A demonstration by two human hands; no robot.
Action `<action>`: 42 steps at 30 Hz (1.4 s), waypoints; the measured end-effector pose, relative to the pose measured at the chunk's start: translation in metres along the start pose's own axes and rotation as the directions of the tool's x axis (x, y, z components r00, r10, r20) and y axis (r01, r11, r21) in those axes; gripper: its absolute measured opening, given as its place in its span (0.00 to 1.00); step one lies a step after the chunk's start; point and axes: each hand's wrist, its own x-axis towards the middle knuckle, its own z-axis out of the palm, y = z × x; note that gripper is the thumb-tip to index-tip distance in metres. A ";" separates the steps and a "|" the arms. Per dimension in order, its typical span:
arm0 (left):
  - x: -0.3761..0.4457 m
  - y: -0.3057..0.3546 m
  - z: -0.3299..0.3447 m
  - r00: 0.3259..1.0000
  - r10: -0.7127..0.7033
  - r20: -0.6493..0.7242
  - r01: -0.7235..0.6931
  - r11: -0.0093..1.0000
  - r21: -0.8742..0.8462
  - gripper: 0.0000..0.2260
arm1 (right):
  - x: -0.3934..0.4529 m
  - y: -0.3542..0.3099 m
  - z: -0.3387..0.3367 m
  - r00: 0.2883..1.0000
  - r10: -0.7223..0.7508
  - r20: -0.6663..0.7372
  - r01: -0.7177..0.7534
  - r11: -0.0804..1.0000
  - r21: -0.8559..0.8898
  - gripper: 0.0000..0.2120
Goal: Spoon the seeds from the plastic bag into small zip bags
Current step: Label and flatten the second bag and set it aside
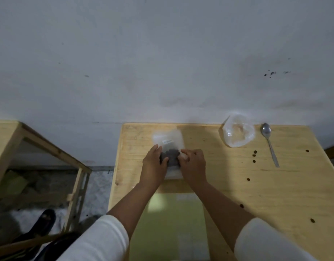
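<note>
A small clear zip bag [170, 142] with dark seeds [171, 157] inside lies on the wooden table [228, 185], near its far edge. My left hand [154, 162] grips the bag's left side and my right hand [193, 163] grips its right side; the fingers pinch the plastic around the seed lump. A crumpled clear plastic bag [236, 131] sits at the far right, looking nearly empty. To its right a metal spoon [269, 142] lies flat, bowl toward the wall. Both are well away from my hands.
Several loose dark seeds [254, 156] are scattered over the right half of the table. A pale green sheet [170, 223] lies at the near edge between my forearms. A wooden frame [40, 147] stands to the left, and a dark shoe [44, 221] rests on the floor.
</note>
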 end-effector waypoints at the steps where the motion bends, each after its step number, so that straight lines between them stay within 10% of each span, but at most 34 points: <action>1: -0.001 -0.002 0.003 1.000 0.009 0.007 -0.009 1.000 0.022 0.21 | -0.001 0.002 0.002 0.999 -0.046 0.000 0.046 0.998 -0.031 0.13; 13: -0.003 -0.004 0.003 0.941 0.303 0.150 -0.338 0.840 0.424 0.20 | -0.020 0.014 0.000 0.926 -0.325 0.194 0.378 0.828 -0.414 0.22; 25: -0.077 0.048 0.050 0.808 0.559 0.185 -0.580 0.809 0.090 0.16 | -0.097 0.113 -0.070 0.978 0.159 -0.137 -0.196 0.925 -0.326 0.15; 42: -0.113 0.102 0.174 0.915 0.258 0.311 -0.359 0.873 0.331 0.23 | -0.096 0.179 -0.118 0.992 -0.053 0.116 0.071 0.985 -0.155 0.06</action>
